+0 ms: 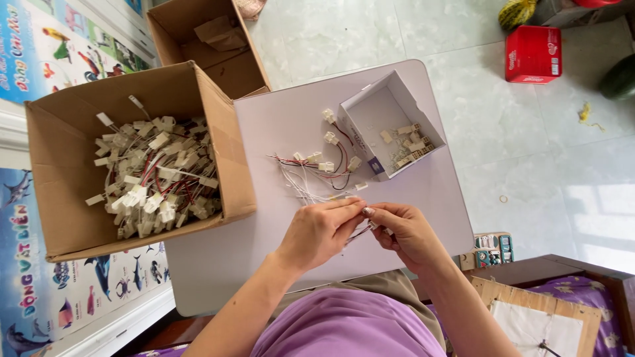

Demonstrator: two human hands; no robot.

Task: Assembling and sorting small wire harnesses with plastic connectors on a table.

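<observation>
Left hand (322, 231) and right hand (407, 233), each grip pinched shut on one wire harness (360, 231); two cardboard boxes (132, 158) beyond the left grip.

Matt brown cardboard box (66, 158), white plastic connectors (152, 178) inside, smooth pale tabletop (278, 125), glossy stone floor tiles (516, 145), red carton (533, 54).

Low white table (278, 125) on a pale tiled floor (529, 152). Resting on it: a carton (66, 178) of wired connectors, a small white box (370, 112), and loose wired connectors (324, 165).
</observation>
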